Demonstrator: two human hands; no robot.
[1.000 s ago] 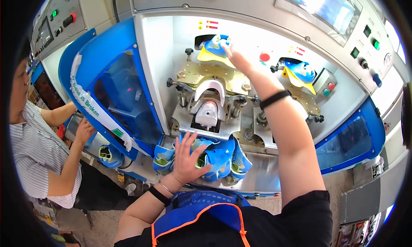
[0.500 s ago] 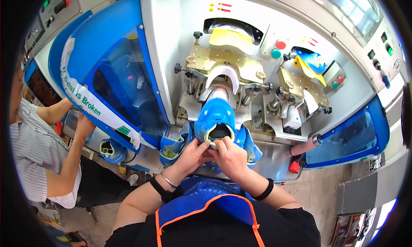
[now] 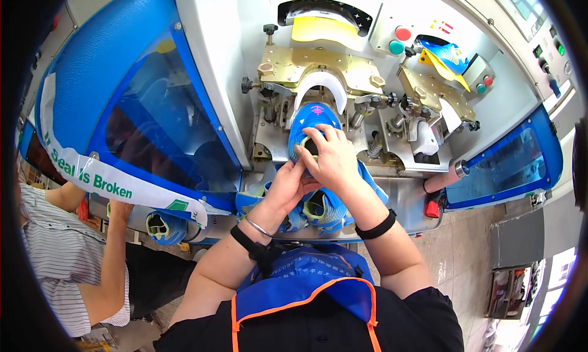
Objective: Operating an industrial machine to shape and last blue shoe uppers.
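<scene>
A blue shoe upper [image 3: 314, 116] with a pink mark on its toe sits at the front of the machine's left station, toe pointing away from me. My right hand [image 3: 334, 159] lies over its collar opening, fingers curled into and around the edge. Beside and below it, my left hand [image 3: 286, 190] grips the near end, its thumb up against the collar and its other fingers partly hidden. Just beyond the toe stands a white curved pad [image 3: 323, 84] under a brass-coloured clamp plate [image 3: 294, 63]. More blue uppers [image 3: 318, 206] lie on the ledge beneath my hands.
A second station with a white form [image 3: 424, 139] is to the right. Red and green buttons [image 3: 399, 40] sit on the back wall. A blue windowed door [image 3: 174, 107] swings out at left; another [image 3: 502, 162] is at right. A co-worker in a striped shirt [image 3: 67, 248] stands left, near another upper [image 3: 165, 226].
The upper's toe now lies flatter, showing its pink mark. My right hand has moved forward over the collar, while my left has turned palm-inward below it. The view has shifted closer.
</scene>
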